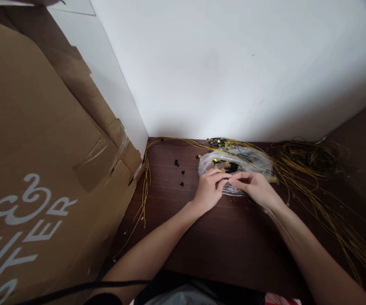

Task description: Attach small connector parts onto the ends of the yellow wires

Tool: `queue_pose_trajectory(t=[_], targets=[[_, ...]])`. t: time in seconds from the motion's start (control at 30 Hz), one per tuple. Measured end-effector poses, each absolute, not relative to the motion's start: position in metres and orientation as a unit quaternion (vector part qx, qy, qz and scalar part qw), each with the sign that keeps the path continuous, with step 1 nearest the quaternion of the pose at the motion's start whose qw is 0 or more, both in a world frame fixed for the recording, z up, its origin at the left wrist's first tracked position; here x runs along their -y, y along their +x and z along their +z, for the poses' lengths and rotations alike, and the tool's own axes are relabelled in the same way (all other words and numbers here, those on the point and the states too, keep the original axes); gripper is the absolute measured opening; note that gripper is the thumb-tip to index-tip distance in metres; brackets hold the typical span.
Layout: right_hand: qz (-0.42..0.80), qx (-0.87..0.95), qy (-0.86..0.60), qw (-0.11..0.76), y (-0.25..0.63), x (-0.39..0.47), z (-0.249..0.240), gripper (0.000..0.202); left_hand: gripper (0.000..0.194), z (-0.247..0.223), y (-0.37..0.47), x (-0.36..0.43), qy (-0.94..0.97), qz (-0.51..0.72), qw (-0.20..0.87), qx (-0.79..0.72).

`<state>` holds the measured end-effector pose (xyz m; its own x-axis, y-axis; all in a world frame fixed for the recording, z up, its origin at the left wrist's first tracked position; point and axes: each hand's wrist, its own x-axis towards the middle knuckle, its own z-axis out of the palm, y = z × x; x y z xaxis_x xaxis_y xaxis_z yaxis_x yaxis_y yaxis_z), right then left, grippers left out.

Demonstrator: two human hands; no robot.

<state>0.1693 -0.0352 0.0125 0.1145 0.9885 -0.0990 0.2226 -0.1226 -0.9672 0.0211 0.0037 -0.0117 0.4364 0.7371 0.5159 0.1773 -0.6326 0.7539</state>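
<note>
My left hand and my right hand meet fingertip to fingertip over the front of a clear plastic bag. Both hands are pinched closed. Whatever sits between the fingertips is too small and too covered to name. Inside the bag's open mouth lie small yellow and black parts. More yellow and black pieces are heaped behind it, against the wall. Thin yellow wires run past the bag on the right.
Several small black pieces lie loose left of the bag. A tangled wire bundle rests at the back right. Other yellow wires bend along the left edge. A big cardboard box fills the left, and a white wall stands behind the brown table.
</note>
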Motion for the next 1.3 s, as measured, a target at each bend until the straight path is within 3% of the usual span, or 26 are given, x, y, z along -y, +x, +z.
queue_pose_trajectory(t=[0.27, 0.6, 1.3], targets=[[0.433, 0.480, -0.592, 0.482, 0.163, 0.036, 0.010, 0.042, 0.020, -0.009, 0.020, 0.000, 0.774, 0.458, 0.309, -0.309], [0.441, 0.485, -0.585, 0.477, 0.159, 0.039, 0.018, 0.043, 0.018, -0.009, 0.023, 0.000, 0.751, 0.466, 0.323, -0.337], [0.478, 0.353, -0.541, 0.595, 0.157, 0.032, 0.003, 0.025, 0.017, -0.010, 0.025, -0.003, 0.740, 0.466, 0.362, -0.323]])
